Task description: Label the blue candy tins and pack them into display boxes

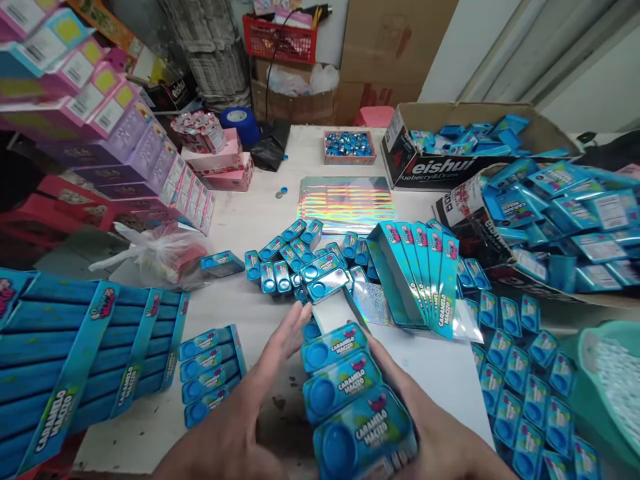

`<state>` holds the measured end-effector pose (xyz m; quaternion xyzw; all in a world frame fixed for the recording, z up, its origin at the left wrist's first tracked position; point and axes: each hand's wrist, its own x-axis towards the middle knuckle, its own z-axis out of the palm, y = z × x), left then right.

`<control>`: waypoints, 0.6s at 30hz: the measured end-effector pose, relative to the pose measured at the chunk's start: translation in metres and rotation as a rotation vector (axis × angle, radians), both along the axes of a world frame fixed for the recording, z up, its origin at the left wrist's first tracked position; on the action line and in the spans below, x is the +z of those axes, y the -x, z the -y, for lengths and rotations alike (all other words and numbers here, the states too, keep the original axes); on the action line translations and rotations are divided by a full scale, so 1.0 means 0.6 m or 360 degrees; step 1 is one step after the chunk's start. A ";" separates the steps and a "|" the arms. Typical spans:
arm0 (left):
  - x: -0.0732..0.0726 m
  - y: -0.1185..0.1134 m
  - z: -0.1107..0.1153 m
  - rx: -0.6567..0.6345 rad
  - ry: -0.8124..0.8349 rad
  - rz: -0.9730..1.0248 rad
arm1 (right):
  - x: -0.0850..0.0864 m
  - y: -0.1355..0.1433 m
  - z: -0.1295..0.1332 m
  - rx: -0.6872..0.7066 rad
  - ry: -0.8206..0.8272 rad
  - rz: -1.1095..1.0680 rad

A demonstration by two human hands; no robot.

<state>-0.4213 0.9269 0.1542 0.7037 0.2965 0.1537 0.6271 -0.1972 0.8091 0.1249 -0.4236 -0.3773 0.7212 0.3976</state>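
Observation:
Several blue boxes labelled Caramelo Macizo (345, 380) stand in a row at the bottom centre, in line with an open white-lined tray (333, 312). My right hand (430, 407) is wrapped along the right side of these boxes. To their left, my left hand (250, 400) has its fingers spread, with a gap between the palm and the boxes. Just beyond the hands lies a pile of small blue boxes (293, 257). Nested blue display cartons (415, 280) stand right of the pile.
Filled blue cartons (85, 353) stand at the left, with a short row of boxes (210, 373) beside them. Large cardboard boxes (450, 175) of blue packs are at the right. A green basin (590, 393) sits at the right edge. Pink boxes (115, 133) are stacked upper left.

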 end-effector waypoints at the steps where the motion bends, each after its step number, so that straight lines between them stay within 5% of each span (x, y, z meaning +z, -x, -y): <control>1: 0.000 -0.001 0.000 -0.0012 0.0062 0.0026 | -0.004 -0.001 -0.004 0.0003 0.0050 -0.0110; 4: 0.008 -0.011 -0.002 -0.0111 0.0163 -0.0065 | -0.012 -0.007 -0.017 0.0004 0.0134 -0.0244; 10: 0.027 -0.068 -0.005 -0.0373 -0.0319 -0.0465 | -0.006 -0.031 -0.042 -0.0029 -0.0391 0.0716; 14: -0.010 -0.096 0.002 -0.0112 -0.0720 -0.0447 | -0.032 -0.035 -0.035 -0.0315 -0.0520 0.1015; 18: -0.063 -0.108 0.009 0.0163 -0.1105 -0.0610 | -0.100 -0.014 -0.010 -0.0533 -0.0430 0.1336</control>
